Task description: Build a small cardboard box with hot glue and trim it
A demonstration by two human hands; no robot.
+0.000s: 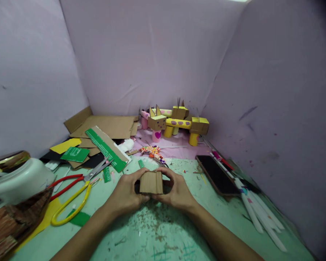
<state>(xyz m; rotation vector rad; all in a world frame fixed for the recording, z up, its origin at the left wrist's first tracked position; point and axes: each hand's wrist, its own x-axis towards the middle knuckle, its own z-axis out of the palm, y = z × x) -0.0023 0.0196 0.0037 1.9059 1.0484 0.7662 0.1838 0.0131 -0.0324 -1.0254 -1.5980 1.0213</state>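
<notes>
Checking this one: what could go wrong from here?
The small cardboard piece, pinched between left grip and right grip, may crease if squeezed too hard. The scissors lie to the left with bare blades, which the left grip might catch. The phone, lying to the right, could get knocked.

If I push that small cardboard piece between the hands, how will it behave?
The cardboard piece is probably light, looking like plain board. It may buckle if the left hand and right hand pinch hard, given the creases near its right edge. Its squared outline suggests sliding rather than rolling.
</notes>
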